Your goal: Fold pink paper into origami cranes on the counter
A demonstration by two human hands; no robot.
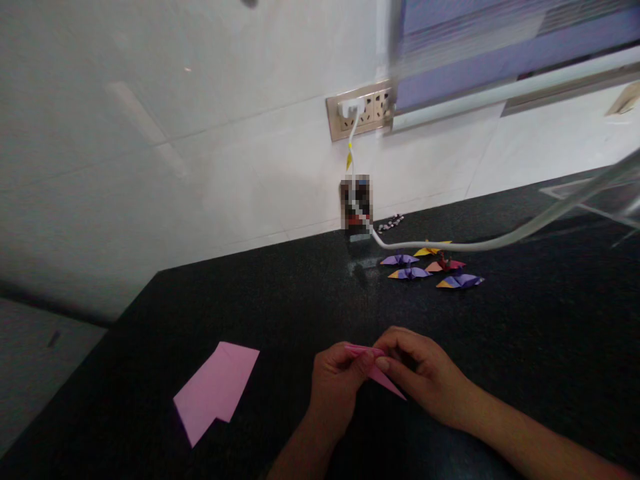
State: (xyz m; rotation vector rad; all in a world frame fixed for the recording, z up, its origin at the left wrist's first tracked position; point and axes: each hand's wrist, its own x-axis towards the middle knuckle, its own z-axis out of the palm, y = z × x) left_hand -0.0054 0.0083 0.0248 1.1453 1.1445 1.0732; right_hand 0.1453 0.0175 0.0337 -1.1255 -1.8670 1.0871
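Observation:
Both my hands meet low in the middle of the black counter [525, 333]. My left hand [334, 387] and my right hand [423, 377] pinch a small folded pink paper piece [380, 375] between their fingertips; its pointed end sticks out down and to the right. The fingers of both hands are closed on it. To the left of my left hand lies a larger folded pink sheet [216, 390], flat on the counter and untouched.
Several small folded paper figures [430, 267] in purple, yellow and red lie farther back. A white cable [450, 245] runs from a wall socket [360, 110] across the counter. A small dark object [356, 210] stands against the white tiled wall.

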